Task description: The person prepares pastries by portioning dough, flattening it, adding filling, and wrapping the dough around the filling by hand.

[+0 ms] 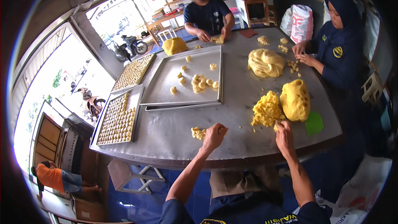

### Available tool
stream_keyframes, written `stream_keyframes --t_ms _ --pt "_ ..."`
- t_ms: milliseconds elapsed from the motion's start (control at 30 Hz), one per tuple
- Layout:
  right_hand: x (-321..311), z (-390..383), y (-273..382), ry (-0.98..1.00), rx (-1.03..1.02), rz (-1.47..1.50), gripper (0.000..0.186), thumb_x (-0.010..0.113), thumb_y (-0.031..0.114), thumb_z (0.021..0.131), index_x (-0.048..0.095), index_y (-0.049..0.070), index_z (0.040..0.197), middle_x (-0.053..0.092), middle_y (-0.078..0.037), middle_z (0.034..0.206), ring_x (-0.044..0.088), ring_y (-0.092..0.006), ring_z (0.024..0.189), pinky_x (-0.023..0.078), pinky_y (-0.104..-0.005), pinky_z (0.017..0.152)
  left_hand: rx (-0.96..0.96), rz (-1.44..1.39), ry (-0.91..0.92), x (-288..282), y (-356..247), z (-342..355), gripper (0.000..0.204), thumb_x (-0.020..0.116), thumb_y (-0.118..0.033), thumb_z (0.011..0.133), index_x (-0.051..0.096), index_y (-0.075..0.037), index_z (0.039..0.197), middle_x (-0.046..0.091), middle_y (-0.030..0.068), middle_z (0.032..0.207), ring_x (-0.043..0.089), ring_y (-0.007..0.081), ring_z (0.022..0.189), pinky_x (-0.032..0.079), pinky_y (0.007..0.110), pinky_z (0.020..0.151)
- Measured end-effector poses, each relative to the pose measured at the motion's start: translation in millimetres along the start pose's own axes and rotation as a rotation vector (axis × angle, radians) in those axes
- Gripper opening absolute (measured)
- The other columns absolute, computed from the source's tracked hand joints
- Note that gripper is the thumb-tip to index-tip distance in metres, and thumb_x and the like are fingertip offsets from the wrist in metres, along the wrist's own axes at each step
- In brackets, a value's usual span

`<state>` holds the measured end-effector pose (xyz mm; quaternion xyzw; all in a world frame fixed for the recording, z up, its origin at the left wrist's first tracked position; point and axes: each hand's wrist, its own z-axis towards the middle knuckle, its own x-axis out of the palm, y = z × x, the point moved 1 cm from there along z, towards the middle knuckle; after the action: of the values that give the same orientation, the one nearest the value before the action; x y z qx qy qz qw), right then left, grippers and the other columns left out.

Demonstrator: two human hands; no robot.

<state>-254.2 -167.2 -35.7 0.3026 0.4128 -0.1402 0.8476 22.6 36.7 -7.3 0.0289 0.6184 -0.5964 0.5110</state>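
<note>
My left hand [214,136] is over the steel table near its front edge, fingers curled closed; whatever they hold is hidden. Right beside it, on its left, lies a small cluster of pale dough pieces [198,133]. My right hand [285,136] reaches to the lower edge of a crumbly yellow heap [267,108], with a bit of the yellow stuff showing at its fingertips. Behind that hand sits a large smooth yellow lump [295,100] with finger-sized dents in its surface. A flat green scraper [314,123] lies to its right.
A big tray [161,85] with loose dough balls fills the middle left. Trays of neatly rowed pieces [117,120] stand farther left. A twisted pale dough mass [265,63] lies beyond the heap. Two co-workers handle dough at the far and right edges; a stool [137,176] stands below.
</note>
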Motion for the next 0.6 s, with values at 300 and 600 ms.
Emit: stream_keyframes --t_ms 300,600 --pt "6 -3 13 -0.030 0.023 0.149 0.029 0.069 -0.001 0.086 0.072 -0.003 0.115 0.067 -0.018 0.110 0.063 -0.0401 0.101 0.052 -0.0462 0.091 0.064 0.230 0.095 9 32 16 0.014 0.061 -0.009 0.095 0.060 0.000 0.105 0.060 0.0214 0.105 0.061 0.0413 0.105 0.052 0.051 0.090" --pt "1 25 10 0.143 -0.106 -0.117 0.019 0.063 -0.008 0.081 0.073 -0.002 0.096 0.060 -0.021 0.096 0.061 -0.0382 0.092 0.051 -0.0472 0.084 0.249 0.570 -0.047 2 -4 -57 0.050 0.052 0.002 0.088 0.048 0.003 0.137 0.049 0.0291 0.139 0.060 0.0454 0.113 0.052 0.051 0.094"
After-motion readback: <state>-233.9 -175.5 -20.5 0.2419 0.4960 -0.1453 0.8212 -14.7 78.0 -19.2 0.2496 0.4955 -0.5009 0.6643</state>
